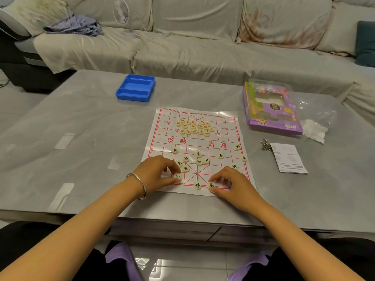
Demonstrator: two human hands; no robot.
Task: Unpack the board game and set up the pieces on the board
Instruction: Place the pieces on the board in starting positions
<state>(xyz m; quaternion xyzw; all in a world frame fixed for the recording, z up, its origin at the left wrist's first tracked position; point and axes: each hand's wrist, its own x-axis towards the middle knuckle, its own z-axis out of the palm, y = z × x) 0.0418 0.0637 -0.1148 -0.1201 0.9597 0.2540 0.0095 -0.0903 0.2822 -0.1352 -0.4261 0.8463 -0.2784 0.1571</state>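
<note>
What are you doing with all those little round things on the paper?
A person is setting up a Chinese chess game on a paper board on the table. The left hand pinches one black-lettered piece near the board's near edge, and the right hand holds another. Other black pieces lie scattered on the near half. The red pieces sit in a heap on the far half, not yet laid out. The blue case lies open and empty behind.

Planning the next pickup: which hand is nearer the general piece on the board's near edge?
Right. The right hand sits just right of the general piece; the left hand is farther off to its left.
</note>
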